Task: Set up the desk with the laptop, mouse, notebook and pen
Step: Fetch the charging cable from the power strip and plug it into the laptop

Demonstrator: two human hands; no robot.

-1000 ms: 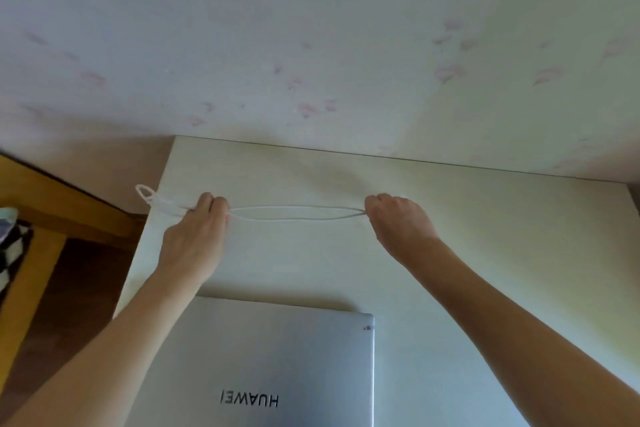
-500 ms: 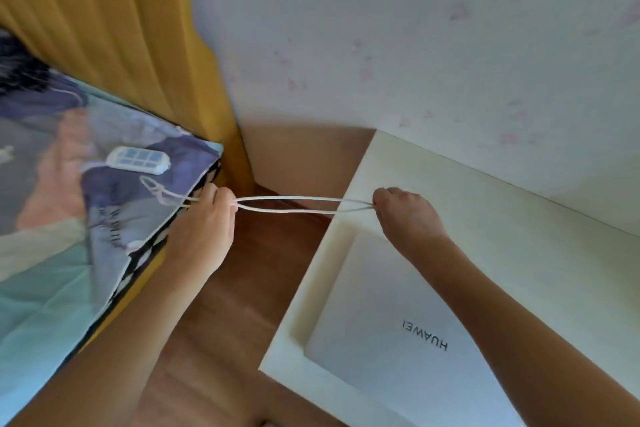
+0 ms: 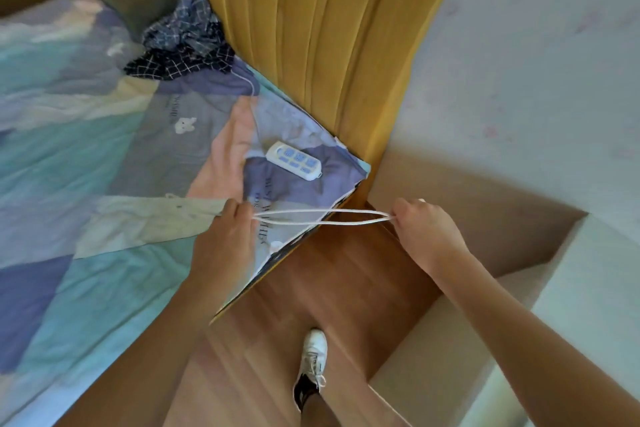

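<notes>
A folded white cable (image 3: 322,217) is stretched level between my two hands, above the gap between the bed and the desk. My left hand (image 3: 228,236) is closed on its left end, over the bed's corner. My right hand (image 3: 427,230) pinches its right end above the wooden floor. The white desk (image 3: 585,288) shows only as a corner at the right edge. The laptop, mouse, notebook and pen are out of view.
A bed with a patterned blue and teal cover (image 3: 86,201) fills the left, backed by a yellow padded headboard (image 3: 322,28). A white power strip (image 3: 294,160) lies near the bed's corner, dark checked cloth (image 3: 183,42) further back. My white shoe (image 3: 311,364) stands on the wooden floor (image 3: 311,288).
My view has swung left from the desk and the closed laptop to the bed. Both hands carried the stretched cable along, from over the desk to over the bed's corner.
</notes>
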